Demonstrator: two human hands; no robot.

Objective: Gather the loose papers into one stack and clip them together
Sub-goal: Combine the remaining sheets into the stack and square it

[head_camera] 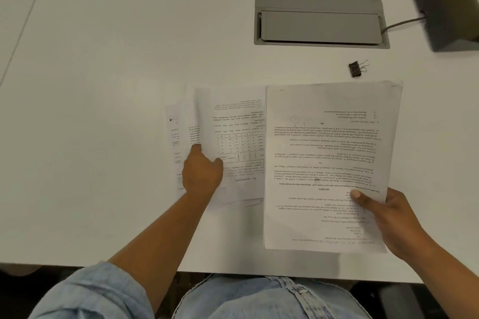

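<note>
A thin stack of printed papers (329, 153) is held above the white table (103, 59), with my right hand (388, 217) gripping its lower right corner, thumb on top. To its left lies a sheet with a table printed on it (238, 137), partly under the stack. My left hand (202, 173) pinches that sheet's left edge, which curls upward. Further left, two more loose sheets (178, 142) lie fanned out flat. A black binder clip (356, 68) rests on the table beyond the stack's far edge, untouched.
A grey recessed cable box (318, 8) is set into the table at the back. A dark device with a cable (448, 10) stands at the far right. The table's near edge runs just in front of my lap.
</note>
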